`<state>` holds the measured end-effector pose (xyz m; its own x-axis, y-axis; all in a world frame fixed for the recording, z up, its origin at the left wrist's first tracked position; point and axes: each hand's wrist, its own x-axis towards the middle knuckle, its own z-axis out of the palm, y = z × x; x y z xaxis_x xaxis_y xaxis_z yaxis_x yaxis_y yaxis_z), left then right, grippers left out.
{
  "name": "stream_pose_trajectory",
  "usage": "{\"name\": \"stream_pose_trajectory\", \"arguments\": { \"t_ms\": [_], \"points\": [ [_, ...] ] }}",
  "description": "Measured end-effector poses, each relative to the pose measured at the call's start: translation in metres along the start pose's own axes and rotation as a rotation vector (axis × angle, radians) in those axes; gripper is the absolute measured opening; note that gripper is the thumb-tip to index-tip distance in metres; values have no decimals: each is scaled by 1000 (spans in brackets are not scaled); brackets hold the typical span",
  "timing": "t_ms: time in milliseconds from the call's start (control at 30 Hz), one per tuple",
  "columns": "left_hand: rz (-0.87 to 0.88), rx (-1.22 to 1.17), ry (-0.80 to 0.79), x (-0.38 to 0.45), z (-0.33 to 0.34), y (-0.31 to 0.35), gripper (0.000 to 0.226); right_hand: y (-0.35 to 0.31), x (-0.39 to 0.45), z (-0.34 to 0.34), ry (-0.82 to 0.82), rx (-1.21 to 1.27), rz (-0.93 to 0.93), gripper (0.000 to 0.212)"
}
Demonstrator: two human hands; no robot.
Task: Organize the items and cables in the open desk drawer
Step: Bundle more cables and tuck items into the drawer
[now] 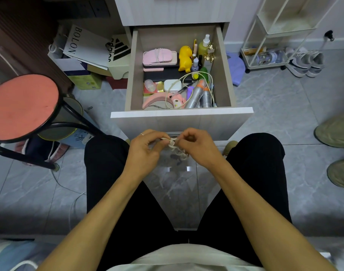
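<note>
Grey marble-look floor tiles (284, 124) all around, with a red-topped stool (23, 106) off to the left and a white wire rack (275, 36) by the wall on the right. Person's sitting in front of the open drawer (182, 112), knees apart, both hands held just below the drawer front. Left hand (145, 145) and right hand (198, 145) are both pinching a small bundled white cable (172, 142) between fingertips, fingers curled in tight. Inside the drawer it's pretty packed: a yellow duck toy (185, 57) near the back, a pink case (159, 56) with a cord wrapped round it, two silver spray cans (200, 96) lying at the front right, and a loose cream cable (186, 83) looping over the stuff in the middle.
</note>
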<state>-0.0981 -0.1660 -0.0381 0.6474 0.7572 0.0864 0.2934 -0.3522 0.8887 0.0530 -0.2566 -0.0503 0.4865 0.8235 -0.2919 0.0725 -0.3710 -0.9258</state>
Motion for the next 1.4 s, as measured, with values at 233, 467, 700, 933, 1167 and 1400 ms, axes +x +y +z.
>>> {"name": "stream_pose_trajectory", "arguments": {
  "t_ms": [233,467,700,933,1167,1400],
  "points": [
    [87,211,120,-9,6,-12,13,1,0,12,171,46,157,14],
    [-441,-157,108,-2,14,13,21,-6,-12,26,367,88,-12,13],
    [-260,37,102,-5,17,15,15,-9,-5,14,225,-129,20,11],
    [-149,28,25,-7,14,12,21,-5,-4,15,80,-417,-164,20],
    [-157,-64,27,-15,9,-4,32,-8,-1,10,-48,-281,-19,12],
    [-255,-329,13,-10,3,-3,18,-9,2,7,-159,-215,-32,24]
  ]
}}
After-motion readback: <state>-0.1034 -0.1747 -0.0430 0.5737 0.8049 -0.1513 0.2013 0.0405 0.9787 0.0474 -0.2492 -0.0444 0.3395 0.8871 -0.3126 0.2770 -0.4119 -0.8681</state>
